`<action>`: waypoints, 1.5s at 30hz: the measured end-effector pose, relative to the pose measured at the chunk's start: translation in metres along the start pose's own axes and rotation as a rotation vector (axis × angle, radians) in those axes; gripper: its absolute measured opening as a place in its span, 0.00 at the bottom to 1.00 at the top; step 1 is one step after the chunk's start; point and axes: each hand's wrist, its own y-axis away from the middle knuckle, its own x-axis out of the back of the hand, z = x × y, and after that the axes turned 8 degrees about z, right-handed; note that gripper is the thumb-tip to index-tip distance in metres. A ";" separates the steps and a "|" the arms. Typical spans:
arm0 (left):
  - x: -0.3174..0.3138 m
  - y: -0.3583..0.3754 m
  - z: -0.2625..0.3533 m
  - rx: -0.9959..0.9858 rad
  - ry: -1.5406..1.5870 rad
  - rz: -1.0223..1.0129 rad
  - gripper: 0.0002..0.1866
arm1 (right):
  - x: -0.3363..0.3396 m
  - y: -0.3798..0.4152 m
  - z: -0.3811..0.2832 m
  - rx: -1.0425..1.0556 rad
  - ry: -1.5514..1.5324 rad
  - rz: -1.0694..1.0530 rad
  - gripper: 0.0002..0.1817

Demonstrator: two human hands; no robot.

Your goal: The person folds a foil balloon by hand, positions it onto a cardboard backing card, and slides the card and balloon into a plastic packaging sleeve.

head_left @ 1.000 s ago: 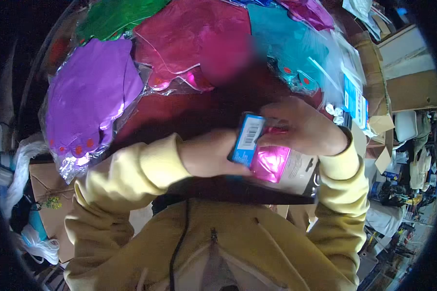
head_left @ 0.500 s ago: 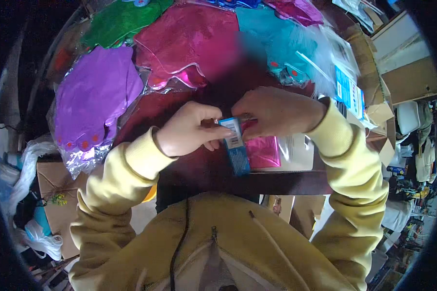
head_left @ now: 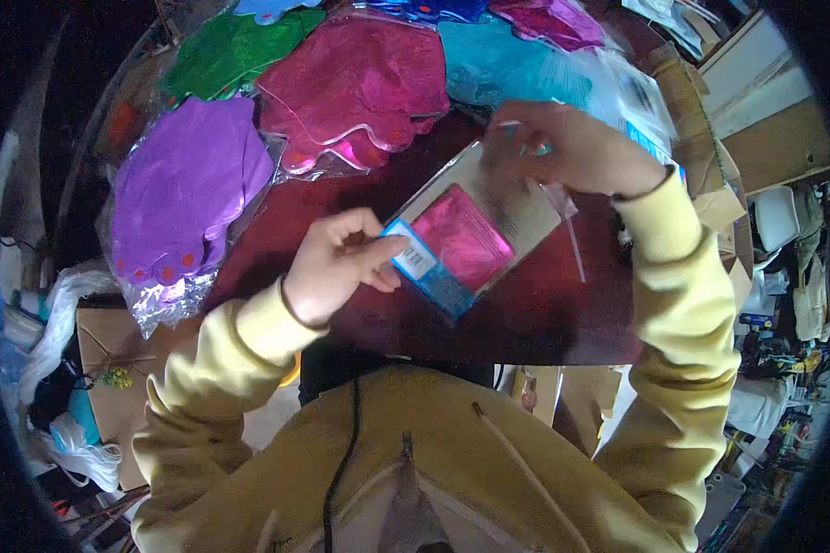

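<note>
Between my hands lies a clear flat packet (head_left: 526,214) with a folded pink foil piece (head_left: 461,235) inside and a blue header card (head_left: 424,267) with a barcode along its left edge. My left hand (head_left: 346,258) pinches that card at its upper left corner, thumb on top. At the packet's upper right end is my right hand (head_left: 563,147), blurred by motion, its fingers bent down around the clear edge. A thin clear strip hangs below the right hand.
Several foil pieces in clear bags ring the dark red table (head_left: 563,323): purple (head_left: 184,184), green (head_left: 240,55), dark pink (head_left: 355,83) and teal (head_left: 507,55). Cardboard boxes (head_left: 710,175) stand at the right. A brown box (head_left: 111,341) is at the lower left.
The packet has turned its wide face into view and tilted. My right hand has moved up and to the right, away from my left hand, which has shifted slightly left.
</note>
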 end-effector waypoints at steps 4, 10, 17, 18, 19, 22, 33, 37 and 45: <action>-0.006 0.018 0.008 0.137 -0.086 -0.036 0.09 | -0.006 -0.007 0.020 -0.145 -0.239 -0.166 0.12; -0.017 0.037 0.018 -0.829 -1.177 -0.158 0.18 | -0.070 -0.037 0.043 0.183 -0.054 -0.085 0.11; -0.033 0.003 -0.016 -1.008 -1.110 -0.372 0.28 | -0.070 -0.050 0.032 0.159 -0.074 -0.311 0.12; -0.034 0.002 -0.017 -0.985 -1.101 -0.393 0.29 | -0.070 -0.048 0.033 0.140 -0.012 -0.304 0.13; -0.035 0.000 -0.019 -0.981 -1.098 -0.401 0.29 | -0.071 -0.047 0.035 0.122 0.047 -0.299 0.14; -0.031 -0.004 -0.021 -0.949 -1.077 -0.372 0.28 | -0.080 -0.021 0.029 0.173 0.156 0.147 0.16; -0.033 -0.024 -0.013 -0.953 -1.096 -0.475 0.37 | -0.159 0.156 -0.039 0.183 0.143 0.404 0.25; -0.037 -0.026 -0.021 -0.960 -1.084 -0.470 0.37 | -0.169 0.158 -0.043 0.138 0.199 0.405 0.24; -0.039 -0.024 -0.021 -0.945 -1.112 -0.452 0.38 | -0.179 0.160 -0.048 0.087 0.266 0.385 0.22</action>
